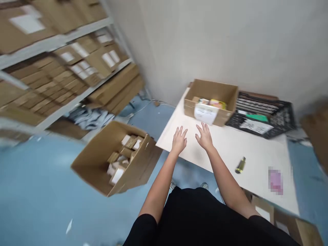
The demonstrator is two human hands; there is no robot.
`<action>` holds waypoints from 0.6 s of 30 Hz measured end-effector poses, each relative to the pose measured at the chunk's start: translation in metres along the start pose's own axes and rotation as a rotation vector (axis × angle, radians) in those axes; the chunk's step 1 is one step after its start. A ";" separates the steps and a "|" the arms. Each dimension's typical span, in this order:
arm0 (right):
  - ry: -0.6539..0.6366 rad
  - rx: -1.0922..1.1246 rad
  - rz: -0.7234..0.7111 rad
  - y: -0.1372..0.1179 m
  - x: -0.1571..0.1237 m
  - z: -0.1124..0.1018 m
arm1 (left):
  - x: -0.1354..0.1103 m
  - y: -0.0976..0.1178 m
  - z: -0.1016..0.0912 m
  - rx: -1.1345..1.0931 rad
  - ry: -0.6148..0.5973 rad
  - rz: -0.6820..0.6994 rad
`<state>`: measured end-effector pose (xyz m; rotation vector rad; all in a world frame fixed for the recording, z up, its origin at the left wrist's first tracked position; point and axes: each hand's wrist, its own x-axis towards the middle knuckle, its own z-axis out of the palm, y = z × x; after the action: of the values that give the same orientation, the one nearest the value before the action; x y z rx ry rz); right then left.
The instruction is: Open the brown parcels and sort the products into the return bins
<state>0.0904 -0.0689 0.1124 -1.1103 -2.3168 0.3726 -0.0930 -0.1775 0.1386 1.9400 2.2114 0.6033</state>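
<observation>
My left hand (pixel 179 140) is held over the near left part of a white table (pixel 258 171), fingers spread and holding nothing. Beside it, my right hand (pixel 204 136) also has its fingers apart with nothing in them. Just beyond the right hand stands an open cardboard box (pixel 225 118) with a white paper on its front and several small colourful packages (pixel 217 104) inside. Whether either hand touches the tabletop, I cannot tell. A small yellow-and-black object (pixel 240 165), its kind unclear, lies to the right of my right forearm.
A black plastic crate (pixel 279 118) holding a green item is at the table's back right. A blurred pink-purple patch (pixel 276 181) lies near the right edge. On the floor at left stands a large open carton (pixel 89 167) with several small boxes. Shelves (pixel 58 41) of cartons line the left wall.
</observation>
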 end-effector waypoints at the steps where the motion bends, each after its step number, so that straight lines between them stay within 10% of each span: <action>1: -0.042 0.022 -0.067 -0.035 0.013 0.026 | -0.018 -0.035 -0.016 0.008 0.026 -0.073; 9: -0.386 0.192 -0.489 -0.286 0.052 0.209 | -0.187 -0.256 -0.099 0.044 0.224 -0.590; 18: -0.658 0.167 -0.622 -0.402 0.092 0.336 | -0.266 -0.386 -0.102 0.008 0.214 -0.931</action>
<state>-0.4057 -0.2522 0.0546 -0.1384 -2.9604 0.7431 -0.4418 -0.4918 0.0422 0.6693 2.8505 0.6326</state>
